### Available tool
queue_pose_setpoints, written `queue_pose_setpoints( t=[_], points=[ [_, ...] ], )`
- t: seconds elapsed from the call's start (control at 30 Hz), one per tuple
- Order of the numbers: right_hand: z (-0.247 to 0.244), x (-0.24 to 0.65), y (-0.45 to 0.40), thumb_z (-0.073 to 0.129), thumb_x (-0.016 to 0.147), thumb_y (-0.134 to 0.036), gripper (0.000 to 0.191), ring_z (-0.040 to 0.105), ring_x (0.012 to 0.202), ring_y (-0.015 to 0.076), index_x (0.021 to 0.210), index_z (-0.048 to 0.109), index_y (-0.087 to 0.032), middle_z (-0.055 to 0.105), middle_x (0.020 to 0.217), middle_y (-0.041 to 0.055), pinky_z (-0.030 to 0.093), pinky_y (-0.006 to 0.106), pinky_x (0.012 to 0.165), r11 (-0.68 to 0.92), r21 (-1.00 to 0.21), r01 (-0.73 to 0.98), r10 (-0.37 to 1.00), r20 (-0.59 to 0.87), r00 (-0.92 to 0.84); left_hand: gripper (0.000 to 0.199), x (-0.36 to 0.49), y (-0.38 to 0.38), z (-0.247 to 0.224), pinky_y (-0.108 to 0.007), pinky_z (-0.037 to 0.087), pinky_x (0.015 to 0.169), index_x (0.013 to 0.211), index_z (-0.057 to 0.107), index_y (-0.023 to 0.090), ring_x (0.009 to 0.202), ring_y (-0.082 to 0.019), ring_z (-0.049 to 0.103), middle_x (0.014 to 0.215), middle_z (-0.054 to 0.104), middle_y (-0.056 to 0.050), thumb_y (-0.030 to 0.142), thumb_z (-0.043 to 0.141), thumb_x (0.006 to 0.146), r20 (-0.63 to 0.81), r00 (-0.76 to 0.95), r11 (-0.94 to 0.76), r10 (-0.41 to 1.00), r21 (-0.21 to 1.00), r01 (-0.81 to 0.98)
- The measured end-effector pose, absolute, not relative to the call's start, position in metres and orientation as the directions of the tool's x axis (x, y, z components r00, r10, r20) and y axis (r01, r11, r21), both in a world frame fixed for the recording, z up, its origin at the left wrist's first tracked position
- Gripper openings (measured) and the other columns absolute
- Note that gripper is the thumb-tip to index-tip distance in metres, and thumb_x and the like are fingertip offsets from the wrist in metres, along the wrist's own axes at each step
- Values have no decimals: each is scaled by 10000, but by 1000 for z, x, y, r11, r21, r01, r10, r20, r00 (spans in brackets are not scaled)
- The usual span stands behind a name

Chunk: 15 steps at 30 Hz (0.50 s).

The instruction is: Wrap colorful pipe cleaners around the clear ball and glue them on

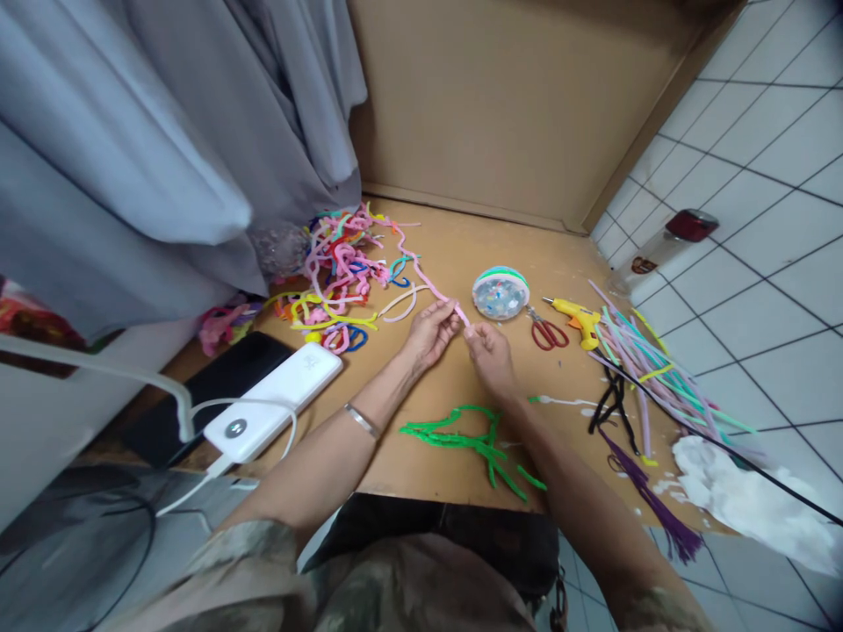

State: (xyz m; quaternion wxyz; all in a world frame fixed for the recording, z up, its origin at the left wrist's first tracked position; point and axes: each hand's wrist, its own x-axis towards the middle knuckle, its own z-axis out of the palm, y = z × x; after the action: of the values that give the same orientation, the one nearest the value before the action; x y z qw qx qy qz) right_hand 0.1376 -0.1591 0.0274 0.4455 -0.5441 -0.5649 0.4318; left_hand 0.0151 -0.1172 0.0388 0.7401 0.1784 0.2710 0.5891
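A long pink pipe cleaner [422, 275] runs from the heap at the back left down to my two hands. My left hand [435, 332] pinches it a short way from its near end. Close beside it, my right hand [489, 349] has thumb and finger closed on that near end. Beyond my hands stands a round clear container [500, 294] with a green and white rim and small bits inside. Green pipe cleaners [461, 439], some joined in a branching shape, lie on the table between my forearms.
Tangled pipe cleaners [346, 259] fill the back left. Red-handled scissors [548, 333], a yellow glue gun [580, 320], straight pipe cleaners [649, 360], a purple tassel [649, 505] and white stuffing [724, 478] lie right. At left are a white power bank [277, 399] and a black phone [198, 395].
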Motion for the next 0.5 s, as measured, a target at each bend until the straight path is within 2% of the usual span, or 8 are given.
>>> queue_pose_setpoints(
  t=[0.1, 0.17, 0.27, 0.37, 0.5],
  points=[
    [27, 138, -162, 501, 880, -451, 294, 375, 531, 105, 689, 473, -228, 422, 549, -69, 267, 239, 533, 128, -924, 361, 987, 153, 42, 155, 11, -113, 39, -119, 429, 504, 710, 604, 104, 498, -23, 516, 622, 599, 14, 78, 666, 850, -236, 106, 225, 966, 566, -793],
    [27, 137, -163, 499, 872, -439, 284, 392, 531, 107, 688, 503, -222, 443, 547, -64, 270, 244, 537, 136, -913, 385, 986, 161, 33, 168, 9, -111, 39, -122, 433, 503, 713, 594, 108, 497, -27, 514, 617, 599, 12, 67, 627, 872, -266, 80, 222, 961, 562, -796],
    [26, 132, -163, 535, 815, -463, 281, 327, 493, 96, 678, 525, -218, 376, 518, -81, 218, 249, 503, 97, -952, 290, 993, 114, 42, 184, 10, -109, 40, -121, 431, 497, 716, 582, 113, 485, -31, 506, 592, 580, 19, 52, 587, 890, -305, 55, 224, 951, 555, -801],
    [24, 124, -164, 546, 764, -496, 301, 266, 480, 87, 659, 526, -215, 325, 513, -88, 190, 253, 489, 60, -984, 167, 997, 67, 36, 242, 14, -108, 42, -102, 360, 440, 690, 559, 115, 435, -20, 452, 540, 527, 35, 43, 532, 919, -339, 45, 227, 940, 521, -823],
    [27, 117, -169, 531, 771, -480, 295, 306, 515, 94, 651, 524, -210, 358, 535, -71, 225, 250, 511, 92, -977, 194, 993, 106, 60, 268, 18, -104, 41, -97, 301, 407, 678, 546, 120, 413, -15, 413, 520, 499, 43, 20, 503, 923, -366, 24, 206, 930, 465, -861]
  ],
)
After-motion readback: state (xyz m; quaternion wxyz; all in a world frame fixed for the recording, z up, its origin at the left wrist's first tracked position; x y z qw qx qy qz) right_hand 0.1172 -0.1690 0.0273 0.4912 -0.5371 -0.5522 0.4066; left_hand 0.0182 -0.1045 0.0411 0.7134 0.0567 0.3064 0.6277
